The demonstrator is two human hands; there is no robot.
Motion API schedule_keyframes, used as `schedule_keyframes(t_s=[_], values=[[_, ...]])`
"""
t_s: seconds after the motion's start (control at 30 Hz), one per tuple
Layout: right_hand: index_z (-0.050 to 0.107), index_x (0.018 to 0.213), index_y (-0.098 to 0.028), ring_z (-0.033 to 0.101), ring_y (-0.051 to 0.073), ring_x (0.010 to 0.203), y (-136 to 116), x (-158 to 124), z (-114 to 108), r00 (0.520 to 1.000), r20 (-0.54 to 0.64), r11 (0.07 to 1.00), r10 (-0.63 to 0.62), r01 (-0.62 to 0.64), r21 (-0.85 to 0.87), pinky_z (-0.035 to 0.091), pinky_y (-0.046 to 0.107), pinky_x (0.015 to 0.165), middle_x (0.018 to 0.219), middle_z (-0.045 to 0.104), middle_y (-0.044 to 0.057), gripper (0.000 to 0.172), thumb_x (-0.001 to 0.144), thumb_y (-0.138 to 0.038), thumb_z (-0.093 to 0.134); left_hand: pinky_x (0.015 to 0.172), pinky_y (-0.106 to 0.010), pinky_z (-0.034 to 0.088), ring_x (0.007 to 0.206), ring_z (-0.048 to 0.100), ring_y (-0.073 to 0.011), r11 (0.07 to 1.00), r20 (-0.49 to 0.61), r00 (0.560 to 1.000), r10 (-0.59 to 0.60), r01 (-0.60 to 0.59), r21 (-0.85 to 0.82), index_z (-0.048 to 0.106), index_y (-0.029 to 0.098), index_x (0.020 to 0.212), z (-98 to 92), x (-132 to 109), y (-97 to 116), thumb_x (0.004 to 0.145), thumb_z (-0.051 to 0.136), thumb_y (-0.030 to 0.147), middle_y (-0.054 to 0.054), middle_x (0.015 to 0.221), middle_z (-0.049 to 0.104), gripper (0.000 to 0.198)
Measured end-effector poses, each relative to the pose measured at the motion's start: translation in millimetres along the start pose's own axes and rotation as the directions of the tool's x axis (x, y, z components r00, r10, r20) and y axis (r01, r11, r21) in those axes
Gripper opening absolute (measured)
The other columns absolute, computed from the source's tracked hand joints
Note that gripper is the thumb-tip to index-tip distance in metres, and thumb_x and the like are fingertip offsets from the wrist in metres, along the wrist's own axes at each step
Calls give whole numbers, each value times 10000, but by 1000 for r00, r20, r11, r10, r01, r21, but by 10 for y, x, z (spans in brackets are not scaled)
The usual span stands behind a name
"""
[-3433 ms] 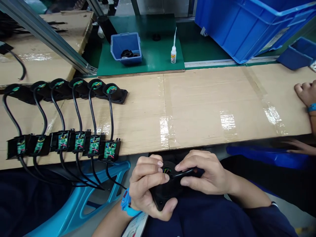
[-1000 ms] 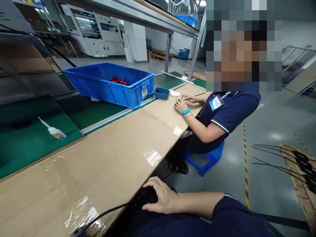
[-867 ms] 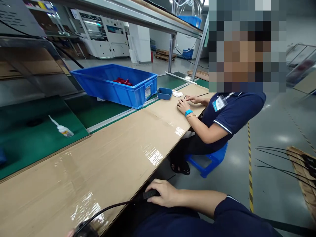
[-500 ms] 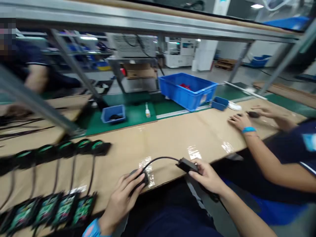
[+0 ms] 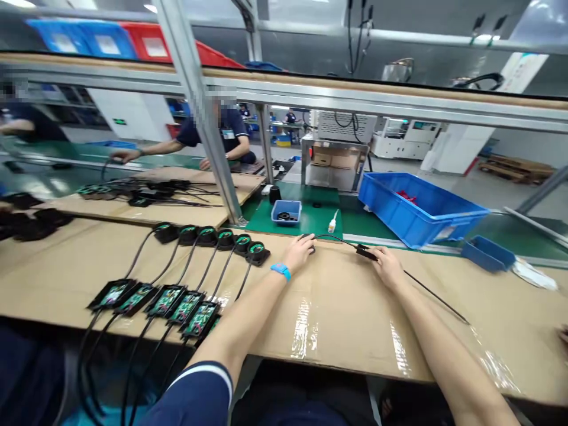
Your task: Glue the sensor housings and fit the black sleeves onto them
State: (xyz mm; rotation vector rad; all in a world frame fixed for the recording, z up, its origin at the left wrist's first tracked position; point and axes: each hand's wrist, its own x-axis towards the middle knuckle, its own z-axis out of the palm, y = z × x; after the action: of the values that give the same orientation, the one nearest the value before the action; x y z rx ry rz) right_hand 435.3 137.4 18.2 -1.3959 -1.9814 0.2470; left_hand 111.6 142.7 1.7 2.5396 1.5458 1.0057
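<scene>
My left hand [image 5: 300, 253] is closed on a small black housing [image 5: 312, 244] at the far side of the cardboard-covered bench [image 5: 350, 307]; the fingers cover most of it. My right hand [image 5: 387, 266] grips a slim black rectangular box [image 5: 365, 252] by its right end. A short black cable [image 5: 331, 236] arches between the two pieces. Past my right hand, a longer black cable [image 5: 437, 297] trails over the cardboard. Left of my left arm lie several open black boxes with green circuit boards [image 5: 165, 300], each wired to a round black housing [image 5: 225, 239].
Beyond the bench edge stand a small blue tray [image 5: 286, 213] with black rings, a white bottle [image 5: 332, 222], a large blue bin [image 5: 421, 207] and a smaller blue bin [image 5: 488, 253]. A metal post [image 5: 199, 112] rises at left. A co-worker [image 5: 228, 133] sits across.
Both hands have moved from the bench's near edge to its far side, carrying the joined black pieces. The view has swung left, bringing more wired boards into sight.
</scene>
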Motion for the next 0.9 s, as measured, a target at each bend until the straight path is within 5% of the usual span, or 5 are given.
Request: schedule_keyframes(t_s=[0.27,0.4,0.53,0.7,0.9], values=[[695,1159,-216,707,275,1029,-828,-865,140,968,241,942,-71,-15,336,577,448,933,1130,728,135,431,991,-576,528,1167,-592,407,1434,468,-337,986,89,982,-168,167,20,572,224,1400,-598,-89,102,970,643,447,-133,1578,466,489],[711,1220,-256,676,261,1144,-1534,-1630,340,546,744,650,-385,-412,639,527,439,1045,1212,715,106,429,931,-572,680,1183,-413,407,1390,520,-254,941,-21,941,-338,338,15,519,257,1450,-1638,-779,37,999,548,494,-77,1533,539,511],[637,1330,-224,570,320,1346,-2108,-2045,1187,382,861,436,-336,-747,501,350,578,1203,1398,631,164,764,749,-685,819,873,-357,553,832,679,-225,786,-146,783,-604,616,56,680,196,897,-2395,-2045,126,1006,416,569,-49,832,717,471],[558,1397,-210,424,343,1485,-2978,-2087,2373,445,844,236,-300,-822,518,259,565,1261,1522,523,183,1115,466,-667,967,734,-345,576,776,717,-238,693,-163,683,-712,721,-5,670,225,839,-2555,-3047,91,975,408,638,-48,812,753,507],[582,1343,-182,538,290,1358,-3696,-1940,2904,583,772,38,-252,-792,610,397,535,1178,1392,613,111,587,853,-407,814,923,-395,590,989,731,-242,726,-5,732,-681,675,-127,689,180,1046,-2632,-2782,-700,962,427,724,-81,1029,767,611]])
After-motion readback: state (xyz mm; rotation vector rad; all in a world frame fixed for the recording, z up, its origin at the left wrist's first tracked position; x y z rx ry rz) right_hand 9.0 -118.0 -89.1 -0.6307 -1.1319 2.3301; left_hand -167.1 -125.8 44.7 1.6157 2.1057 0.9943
